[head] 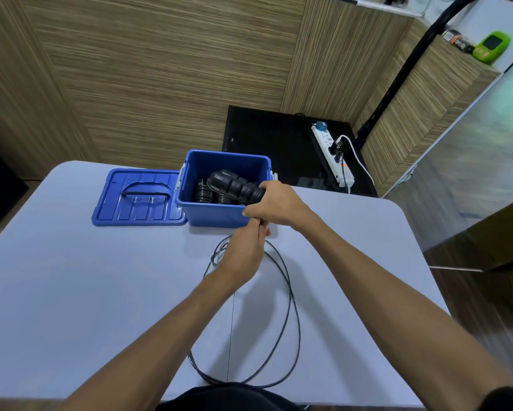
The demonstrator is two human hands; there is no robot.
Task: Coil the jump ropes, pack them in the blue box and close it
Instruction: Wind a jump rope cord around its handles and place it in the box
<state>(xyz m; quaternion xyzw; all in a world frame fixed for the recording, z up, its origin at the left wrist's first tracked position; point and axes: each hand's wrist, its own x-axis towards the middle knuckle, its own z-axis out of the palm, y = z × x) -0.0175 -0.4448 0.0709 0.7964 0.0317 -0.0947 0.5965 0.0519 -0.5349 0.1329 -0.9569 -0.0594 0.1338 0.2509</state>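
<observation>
The blue box point(216, 213) sits open at the far side of the bench point(71, 292), and everything else is easiest placed from it. Its lid point(138, 198) lies flat on the bench, touching the box's left wall, handle side up. Inside the box lie black coiled ropes point(203, 192) and black handles point(234, 183).

The right hand point(274, 204) is over the box's near right corner, fingers wrapped tight around the end of those black handles, which stick out across the opening. The left hand point(245, 250) is just in front of the box's near wall, right under the right hand and touching it, fingers pinched closed on the thin black cord point(291, 295). From there the cord falls away from the box in long loose loops across the bench, toward the person's body.
</observation>
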